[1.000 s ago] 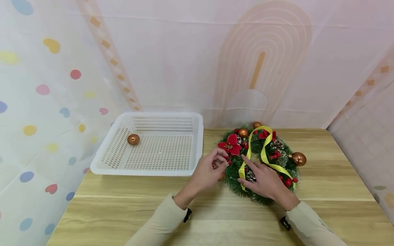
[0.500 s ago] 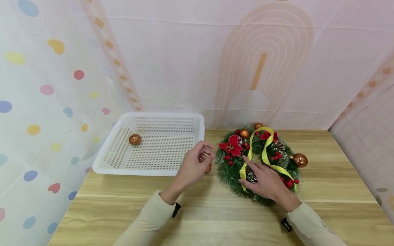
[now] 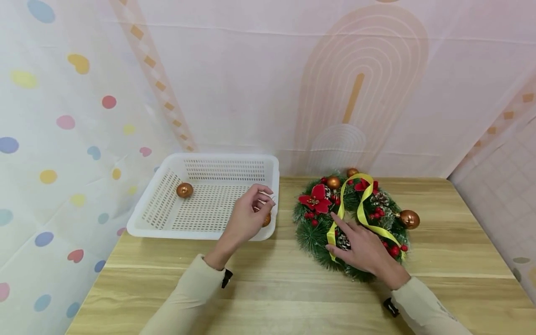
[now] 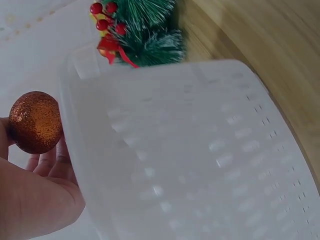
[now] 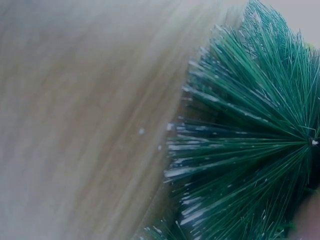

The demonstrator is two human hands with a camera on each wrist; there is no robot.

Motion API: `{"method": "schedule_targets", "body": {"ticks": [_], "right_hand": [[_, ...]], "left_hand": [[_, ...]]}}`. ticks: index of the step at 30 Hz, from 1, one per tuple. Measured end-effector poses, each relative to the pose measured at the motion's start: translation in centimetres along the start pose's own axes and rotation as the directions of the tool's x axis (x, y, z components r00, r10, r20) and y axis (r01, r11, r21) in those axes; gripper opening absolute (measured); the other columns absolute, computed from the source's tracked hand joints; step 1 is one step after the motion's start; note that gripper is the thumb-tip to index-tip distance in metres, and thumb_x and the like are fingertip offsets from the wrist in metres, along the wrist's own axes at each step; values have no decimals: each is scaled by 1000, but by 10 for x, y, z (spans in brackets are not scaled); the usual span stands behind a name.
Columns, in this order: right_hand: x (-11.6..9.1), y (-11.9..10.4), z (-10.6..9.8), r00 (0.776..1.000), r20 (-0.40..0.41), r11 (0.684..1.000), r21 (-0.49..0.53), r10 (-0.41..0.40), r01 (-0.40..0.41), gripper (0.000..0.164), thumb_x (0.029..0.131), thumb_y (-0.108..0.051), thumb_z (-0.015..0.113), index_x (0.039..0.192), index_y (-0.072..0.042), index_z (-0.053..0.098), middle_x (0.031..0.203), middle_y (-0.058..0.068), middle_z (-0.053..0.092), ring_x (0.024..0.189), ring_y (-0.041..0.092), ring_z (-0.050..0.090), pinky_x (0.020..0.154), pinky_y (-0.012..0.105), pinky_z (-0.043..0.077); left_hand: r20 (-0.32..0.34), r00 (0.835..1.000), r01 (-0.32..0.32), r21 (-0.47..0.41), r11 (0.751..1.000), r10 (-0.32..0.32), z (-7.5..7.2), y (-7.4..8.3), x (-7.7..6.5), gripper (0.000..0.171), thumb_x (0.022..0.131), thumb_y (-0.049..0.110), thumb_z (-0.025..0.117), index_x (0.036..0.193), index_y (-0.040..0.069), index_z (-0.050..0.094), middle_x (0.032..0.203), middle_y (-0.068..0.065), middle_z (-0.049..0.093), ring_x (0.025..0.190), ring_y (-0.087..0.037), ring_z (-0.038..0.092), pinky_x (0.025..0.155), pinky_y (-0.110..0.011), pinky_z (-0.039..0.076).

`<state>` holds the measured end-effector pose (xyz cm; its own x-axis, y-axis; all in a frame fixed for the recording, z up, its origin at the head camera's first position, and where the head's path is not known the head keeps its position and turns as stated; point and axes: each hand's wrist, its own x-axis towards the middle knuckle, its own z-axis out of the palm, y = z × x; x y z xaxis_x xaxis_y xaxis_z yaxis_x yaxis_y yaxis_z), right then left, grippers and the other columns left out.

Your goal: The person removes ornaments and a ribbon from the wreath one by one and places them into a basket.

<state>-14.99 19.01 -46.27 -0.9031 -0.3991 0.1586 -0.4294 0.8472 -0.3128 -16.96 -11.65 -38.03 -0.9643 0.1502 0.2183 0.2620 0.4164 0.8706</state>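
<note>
My left hand (image 3: 247,213) is over the right front part of the white basket (image 3: 138,228). It pinches a glittery copper Christmas ball (image 4: 36,122); in the head view the ball shows just below the fingers. A second copper ball (image 3: 184,190) lies in the basket at its left side. My right hand (image 3: 363,249) rests on the near part of a green Christmas wreath (image 3: 310,238), index finger and thumb stretched out across a yellow ribbon (image 3: 363,211). The wreath carries a red fabric flower (image 3: 317,200), pinecones and red berries. In the right wrist view mostly green needles show.
More copper balls sit at the wreath's edge, one large ball (image 3: 409,219) on its right and a smaller ball (image 3: 333,182) at the back. Wooden table (image 3: 268,293) lies beneath everything. A patterned backdrop (image 3: 234,88) rises directly behind the table.
My left hand has moved left from the wreath's left side to the basket, carrying the copper ball away. The right hand has stayed on the wreath.
</note>
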Motion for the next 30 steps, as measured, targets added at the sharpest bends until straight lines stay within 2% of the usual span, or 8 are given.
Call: {"method": "schedule_targets", "body": {"ticks": [8, 16, 25, 30], "right_hand": [[-1, 0, 0, 1000, -2, 1000, -2, -1, 1, 83, 88, -61, 64, 154, -20, 36, 129, 22, 60, 77, 28, 66, 63, 42, 53], [0, 0, 0, 1000, -5, 1000, -5, -1, 1, 83, 88, -61, 63, 155, -19, 36, 131, 23, 59, 84, 32, 67, 67, 46, 55], [0, -1, 0, 1000, -3, 1000, -6, -1, 1, 83, 88, -61, 63, 155, -20, 35, 131, 24, 58, 87, 34, 67, 68, 47, 55], [0, 0, 0, 1000, -5, 1000, -10, -1, 1, 83, 88, -61, 63, 155, -20, 35, 131, 24, 59, 86, 33, 67, 67, 46, 55]], "left_hand": [[-33, 999, 27, 30, 999, -26, -15, -10, 4, 20, 95, 5, 62, 114, 8, 59, 93, -7, 71, 76, -19, 65, 68, -29, 52], [-35, 998, 54, 73, 996, -52, -26, -18, 5, 21, 96, 8, 61, 117, 7, 58, 95, -7, 70, 78, -19, 64, 63, -30, 51], [-29, 998, 56, 95, 994, -53, -32, -23, 6, 18, 96, 8, 61, 114, 13, 58, 95, -7, 70, 78, -20, 64, 61, -30, 51], [-41, 998, 46, 113, 993, -41, -34, -26, 7, 18, 96, 8, 62, 113, 12, 58, 94, -7, 70, 80, -20, 64, 66, -30, 51]]}}
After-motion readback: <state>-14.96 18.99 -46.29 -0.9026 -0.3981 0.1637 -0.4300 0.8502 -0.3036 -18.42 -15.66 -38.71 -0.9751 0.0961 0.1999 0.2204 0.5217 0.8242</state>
